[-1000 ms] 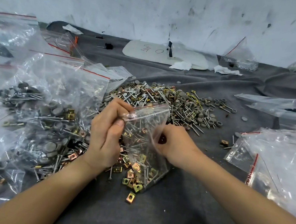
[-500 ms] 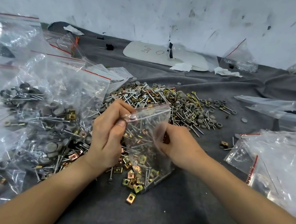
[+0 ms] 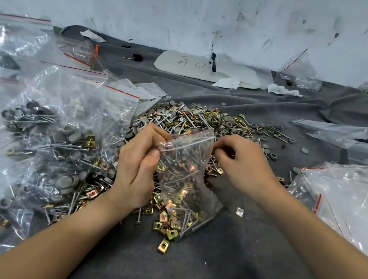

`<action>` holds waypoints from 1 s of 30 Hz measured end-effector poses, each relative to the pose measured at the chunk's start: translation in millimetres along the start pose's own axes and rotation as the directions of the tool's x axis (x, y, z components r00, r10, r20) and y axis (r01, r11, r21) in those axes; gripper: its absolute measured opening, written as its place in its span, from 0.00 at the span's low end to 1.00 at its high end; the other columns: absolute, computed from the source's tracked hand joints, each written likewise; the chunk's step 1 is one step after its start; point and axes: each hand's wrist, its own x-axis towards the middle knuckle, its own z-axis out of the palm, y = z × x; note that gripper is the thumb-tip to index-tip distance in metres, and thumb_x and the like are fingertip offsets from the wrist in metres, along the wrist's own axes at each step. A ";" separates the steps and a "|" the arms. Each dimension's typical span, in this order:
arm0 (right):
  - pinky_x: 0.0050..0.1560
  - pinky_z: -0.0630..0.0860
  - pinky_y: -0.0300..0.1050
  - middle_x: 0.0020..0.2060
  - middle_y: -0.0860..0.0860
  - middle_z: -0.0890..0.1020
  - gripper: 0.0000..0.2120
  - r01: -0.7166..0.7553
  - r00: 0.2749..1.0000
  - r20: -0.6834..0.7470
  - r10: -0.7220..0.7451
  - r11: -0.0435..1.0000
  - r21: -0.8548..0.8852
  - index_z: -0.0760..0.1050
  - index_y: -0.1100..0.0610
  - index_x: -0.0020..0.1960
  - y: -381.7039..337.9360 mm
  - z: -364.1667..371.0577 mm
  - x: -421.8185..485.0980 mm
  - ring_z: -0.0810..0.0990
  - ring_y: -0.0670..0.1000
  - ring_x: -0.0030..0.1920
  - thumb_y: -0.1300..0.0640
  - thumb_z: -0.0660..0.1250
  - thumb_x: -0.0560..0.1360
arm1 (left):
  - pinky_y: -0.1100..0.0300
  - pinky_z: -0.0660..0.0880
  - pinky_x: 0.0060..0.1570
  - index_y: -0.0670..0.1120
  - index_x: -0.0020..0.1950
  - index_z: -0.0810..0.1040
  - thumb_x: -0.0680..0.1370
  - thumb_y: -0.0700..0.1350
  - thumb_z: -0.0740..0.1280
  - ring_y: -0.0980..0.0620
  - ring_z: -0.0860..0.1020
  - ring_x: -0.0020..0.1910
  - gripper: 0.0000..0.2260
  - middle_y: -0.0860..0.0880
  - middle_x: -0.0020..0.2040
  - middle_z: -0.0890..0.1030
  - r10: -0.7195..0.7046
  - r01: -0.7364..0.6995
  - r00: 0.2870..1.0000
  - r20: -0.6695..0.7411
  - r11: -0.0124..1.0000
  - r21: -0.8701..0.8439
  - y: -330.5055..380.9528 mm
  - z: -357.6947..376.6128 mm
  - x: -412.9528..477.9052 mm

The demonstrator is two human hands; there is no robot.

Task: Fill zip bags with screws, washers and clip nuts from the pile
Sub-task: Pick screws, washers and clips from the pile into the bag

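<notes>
- The left hand [image 3: 137, 168] pinches the top left corner of a small clear zip bag [image 3: 184, 180] between thumb and forefinger.
- The right hand [image 3: 243, 165] grips the bag's top right corner with curled fingers.
- The bag stands upright, its bottom resting on the grey cloth [image 3: 206, 274] over the worktop, with screws and gold clip nuts inside.
- The pile [image 3: 205, 121] of screws, washers and clip nuts lies just behind the hands.
- Filled bags [image 3: 58, 144] are heaped at the left.
- A loose clip nut [image 3: 163, 246] lies on the cloth just before the bag.
</notes>
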 end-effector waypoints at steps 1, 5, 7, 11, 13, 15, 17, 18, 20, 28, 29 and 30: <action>0.37 0.67 0.22 0.41 0.44 0.76 0.10 0.011 1.000 -0.028 -0.011 1.000 0.007 0.75 0.49 0.43 -0.5 -1.8 -0.5 0.74 0.40 0.39 0.63 0.62 0.78 | 0.60 0.68 0.38 0.36 0.37 0.69 0.75 0.41 0.53 0.51 0.72 0.40 0.12 0.41 0.39 0.74 -0.010 0.010 1.000 0.005 1.000 0.000 -0.1 -0.5 -0.6; 0.46 0.70 0.30 0.44 0.46 0.78 0.09 0.122 0.948 -0.308 -0.083 0.986 0.111 0.79 0.53 0.45 -10.5 -9.3 -4.9 0.75 0.41 0.43 0.65 0.64 0.76 | 0.61 0.68 0.39 0.34 0.37 0.70 0.75 0.42 0.53 0.51 0.72 0.41 0.14 0.42 0.40 0.74 -0.035 0.035 0.999 0.033 0.999 0.019 0.4 -1.8 -1.5; 0.44 0.71 0.29 0.42 0.45 0.78 0.09 0.259 0.865 -0.481 -0.144 0.949 0.182 0.79 0.53 0.45 -21.6 -18.0 -8.0 0.76 0.40 0.41 0.66 0.64 0.76 | 0.64 0.67 0.40 0.34 0.37 0.69 0.75 0.41 0.53 0.53 0.72 0.41 0.13 0.43 0.40 0.74 -0.011 0.010 0.999 0.050 1.000 0.029 1.9 -1.4 -1.1; 0.40 0.74 0.35 0.40 0.47 0.79 0.08 0.464 0.799 -0.512 -0.316 0.865 0.189 0.77 0.55 0.45 -45.2 -25.5 -14.9 0.78 0.45 0.39 0.67 0.65 0.73 | 0.66 0.67 0.41 0.38 0.37 0.70 0.74 0.40 0.53 0.57 0.73 0.42 0.10 0.46 0.41 0.75 0.050 -0.051 0.996 0.071 0.999 0.015 3.3 -2.5 -1.3; 0.42 0.76 0.39 0.39 0.48 0.79 0.07 0.493 0.817 -0.414 -0.402 0.859 0.140 0.76 0.57 0.46 -51.7 -23.5 -18.6 0.78 0.46 0.39 0.67 0.66 0.72 | 0.65 0.68 0.41 0.38 0.38 0.71 0.74 0.40 0.53 0.56 0.74 0.42 0.10 0.44 0.41 0.76 0.064 -0.065 0.995 0.071 0.998 0.021 2.0 -3.2 -2.0; 0.43 0.74 0.35 0.38 0.47 0.78 0.06 0.503 0.825 -0.328 -0.460 0.863 0.054 0.77 0.58 0.45 -52.4 -21.6 -20.5 0.76 0.45 0.40 0.68 0.68 0.72 | 0.64 0.68 0.42 0.38 0.38 0.71 0.74 0.39 0.53 0.55 0.74 0.43 0.10 0.43 0.41 0.76 0.074 -0.076 0.995 0.068 0.997 0.022 1.5 -2.7 -2.9; 0.44 0.72 0.33 0.39 0.45 0.78 0.05 0.486 0.842 -0.279 -0.462 0.874 0.020 0.78 0.59 0.45 -50.2 -20.7 -20.5 0.75 0.45 0.41 0.67 0.69 0.72 | 0.64 0.68 0.42 0.39 0.38 0.71 0.74 0.39 0.53 0.54 0.74 0.42 0.09 0.43 0.41 0.76 0.090 -0.092 0.994 0.064 0.996 0.018 1.9 -2.5 -3.8; 0.45 0.71 0.33 0.38 0.44 0.78 0.05 0.468 0.858 -0.258 -0.445 0.883 0.032 0.79 0.59 0.45 -49.2 -20.7 -20.3 0.74 0.44 0.41 0.67 0.69 0.72 | 0.64 0.68 0.41 0.40 0.39 0.70 0.74 0.39 0.53 0.54 0.74 0.42 0.09 0.43 0.41 0.76 0.097 -0.099 0.993 0.062 0.995 0.015 2.0 -2.6 -4.2; 0.46 0.71 0.33 0.38 0.41 0.78 0.06 0.432 0.889 -0.208 -0.408 0.898 0.081 0.80 0.57 0.46 -47.4 -21.5 -19.9 0.74 0.43 0.42 0.66 0.70 0.72 | 0.64 0.68 0.41 0.42 0.40 0.69 0.74 0.39 0.53 0.55 0.74 0.42 0.07 0.46 0.41 0.75 0.103 -0.104 0.993 0.063 0.995 0.008 2.4 -2.8 -3.9; 0.45 0.77 0.36 0.43 0.47 0.82 0.10 0.324 0.934 -0.259 -0.246 0.889 0.323 0.79 0.53 0.50 -33.2 -23.6 -11.4 0.80 0.44 0.44 0.66 0.64 0.76 | 0.61 0.69 0.42 0.44 0.42 0.69 0.75 0.40 0.54 0.52 0.75 0.44 0.05 0.46 0.42 0.75 0.124 -0.124 0.992 0.030 0.992 0.014 0.4 -3.4 -1.6; 0.41 0.76 0.36 0.41 0.47 0.82 0.10 0.262 0.949 -0.256 -0.186 0.916 0.305 0.79 0.53 0.48 -25.8 -22.5 -7.9 0.80 0.44 0.41 0.66 0.64 0.76 | 0.60 0.69 0.41 0.44 0.42 0.68 0.75 0.40 0.54 0.52 0.74 0.44 0.05 0.44 0.42 0.75 0.114 -0.114 0.993 0.024 0.993 0.023 -0.5 -3.5 -1.3; 0.38 0.75 0.37 0.40 0.48 0.82 0.10 0.169 0.971 -0.210 -0.118 0.954 0.247 0.79 0.52 0.47 -17.9 -20.7 -4.8 0.79 0.45 0.38 0.65 0.64 0.76 | 0.60 0.69 0.41 0.45 0.42 0.68 0.74 0.40 0.54 0.51 0.74 0.43 0.05 0.43 0.42 0.75 0.101 -0.101 0.995 0.017 0.994 0.030 -1.5 -3.5 -0.8</action>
